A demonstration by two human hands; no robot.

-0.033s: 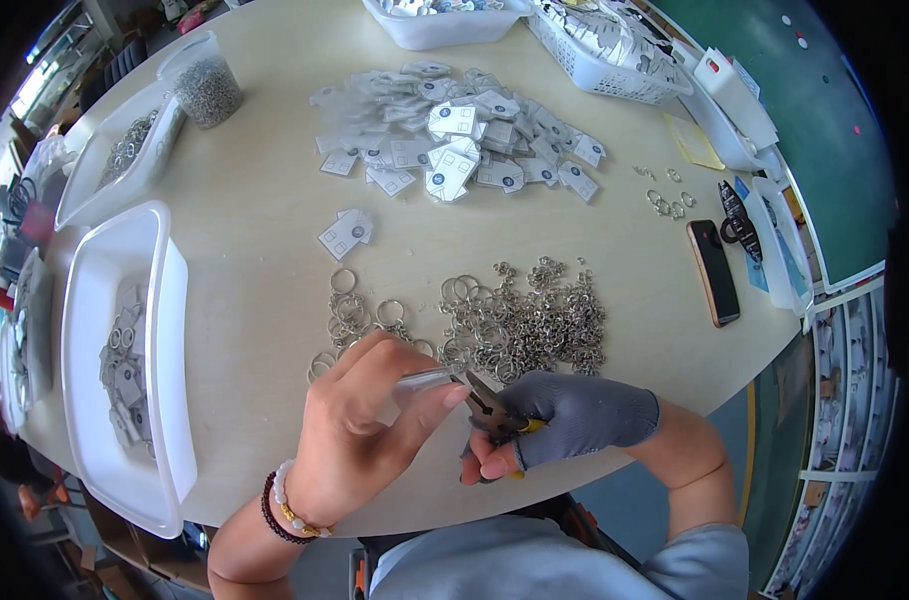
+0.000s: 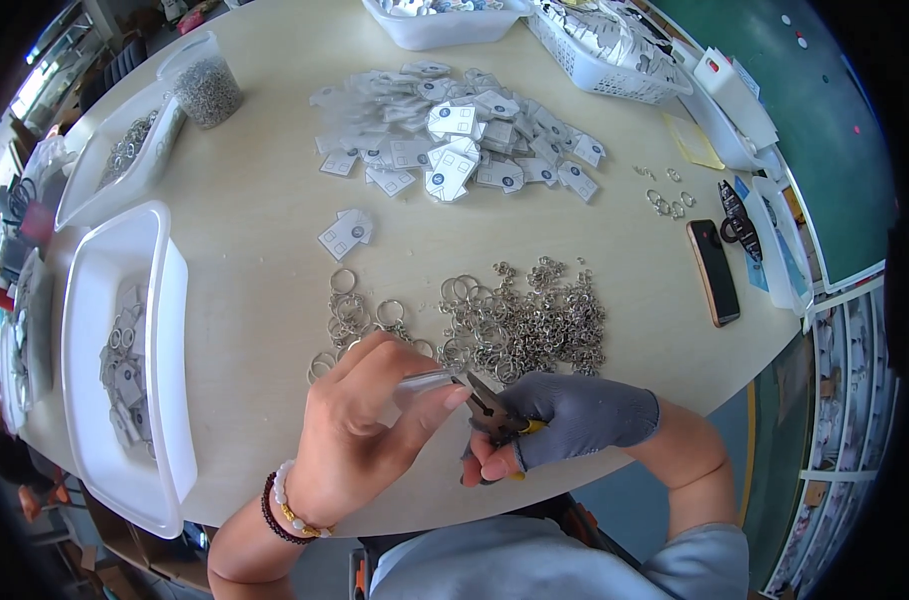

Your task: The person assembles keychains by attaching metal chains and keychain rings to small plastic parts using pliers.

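Fingers (image 2: 379,355) of the bare left hand (image 2: 354,415) were pinched together on a clear, flat plastic piece (image 2: 421,381), I think so it could not wobble. Watching from far off, I saw the right hand (image 2: 564,410), in a grey cloth glove with open ends, curled tight around metal pliers with yellow handles (image 2: 494,412). Their tip was right by the piece's right end, but I could not tell if it bit anything. Both hands were over the near side of the pale, smooth table (image 2: 254,330). Just past them lay big, round silver metal rings (image 2: 343,280) and, farther right, a heap of small silver metal links (image 2: 554,325), maybe put close for easy reach. A big heap of white and clear tags (image 2: 454,122) lay on the far side. On the left, a deep white plastic tub (image 2: 177,340) held more tags with rings (image 2: 124,390), perhaps to keep them apart.
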